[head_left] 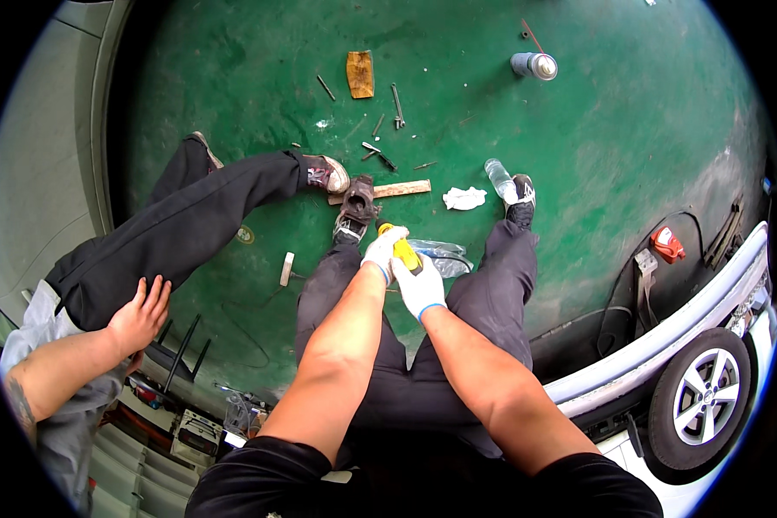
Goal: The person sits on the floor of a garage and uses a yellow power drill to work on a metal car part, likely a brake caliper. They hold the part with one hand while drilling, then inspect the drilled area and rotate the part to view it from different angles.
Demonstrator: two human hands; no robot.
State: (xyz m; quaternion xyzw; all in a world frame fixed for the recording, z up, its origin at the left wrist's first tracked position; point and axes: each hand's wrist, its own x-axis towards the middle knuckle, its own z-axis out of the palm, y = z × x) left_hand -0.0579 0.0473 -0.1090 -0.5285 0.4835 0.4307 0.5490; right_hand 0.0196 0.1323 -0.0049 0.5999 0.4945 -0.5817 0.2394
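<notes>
No lettering can be read: any marking on the spray can (527, 65) or at the wheel's centre (707, 397) is too small to make out.

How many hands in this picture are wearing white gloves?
2 visible: the person's left hand and right hand, both on the yellow handheld tool. The co-worker's visible hand is bare; their other can't be made out.

Bright, soft light covers the green floor (630, 190), while fisheye distortion curves edges near black corners.
</notes>
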